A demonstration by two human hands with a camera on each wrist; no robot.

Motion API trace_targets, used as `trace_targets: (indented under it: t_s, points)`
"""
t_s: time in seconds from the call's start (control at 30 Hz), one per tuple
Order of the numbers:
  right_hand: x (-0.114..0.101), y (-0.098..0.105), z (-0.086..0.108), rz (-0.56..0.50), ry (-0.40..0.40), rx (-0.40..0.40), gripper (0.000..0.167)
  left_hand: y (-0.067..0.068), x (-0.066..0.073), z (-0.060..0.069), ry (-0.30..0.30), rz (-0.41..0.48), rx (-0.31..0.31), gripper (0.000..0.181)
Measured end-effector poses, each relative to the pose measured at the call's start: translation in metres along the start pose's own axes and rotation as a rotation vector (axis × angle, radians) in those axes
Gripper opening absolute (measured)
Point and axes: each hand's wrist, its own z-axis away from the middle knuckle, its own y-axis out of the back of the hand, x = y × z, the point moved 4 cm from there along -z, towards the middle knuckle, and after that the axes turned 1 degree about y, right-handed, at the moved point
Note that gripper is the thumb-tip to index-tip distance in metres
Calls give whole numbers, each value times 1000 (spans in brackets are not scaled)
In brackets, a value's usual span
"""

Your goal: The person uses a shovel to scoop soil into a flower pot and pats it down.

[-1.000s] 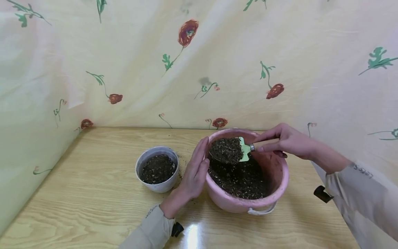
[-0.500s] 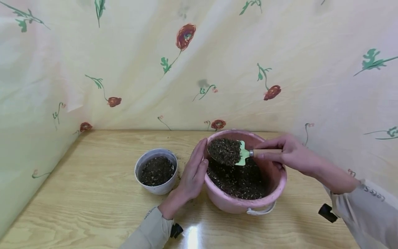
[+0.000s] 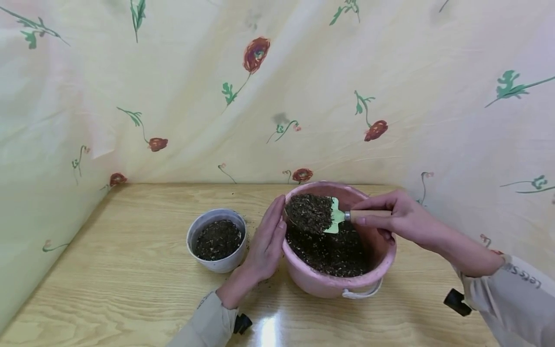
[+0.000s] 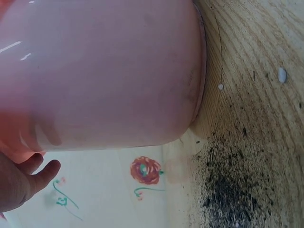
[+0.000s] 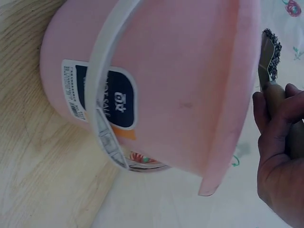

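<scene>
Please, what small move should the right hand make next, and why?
Probably carry the loaded trowel level toward the white pot: the right hand holds it heaped with soil over the pink bucket, and the pot's soil lies below its rim.

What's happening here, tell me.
A person's right hand holds a small green trowel by its wooden handle. The blade, heaped with dark soil, is over a pink bucket with more soil inside. The left hand rests against the bucket's side. A white pot, partly filled with soil, stands on the wooden table to the left, with loose crumbs scattered nearby.
</scene>
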Motion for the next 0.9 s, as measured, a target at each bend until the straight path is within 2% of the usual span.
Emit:
trace_targets:
  t_s: [0.2, 0.33, 0.5, 0.63, 0.73, 0.9]
  points:
    - [-8, -1, 2, -32, -28, 4, 22, 9, 0, 4, 48, -15, 8, 50]
    - [-15, -4, 2, -29, -48, 31, 23, 20, 1, 5, 32, -39, 42, 50]
    - [-25, -7, -4, 55, -139, 90, 26, 37, -2, 9, -22, -69, 93, 50]
    - [-32, -10, -12, 161, -209, 102, 29, 49, -5, 14, -33, -87, 116, 51]
    - [-36, -12, -21, 163, -193, 68, 28, 57, -7, 17, -33, -101, 125, 52]
    - [-38, -19, -36, 77, -138, -1, 26, 72, -9, 22, -34, -115, 142, 51]
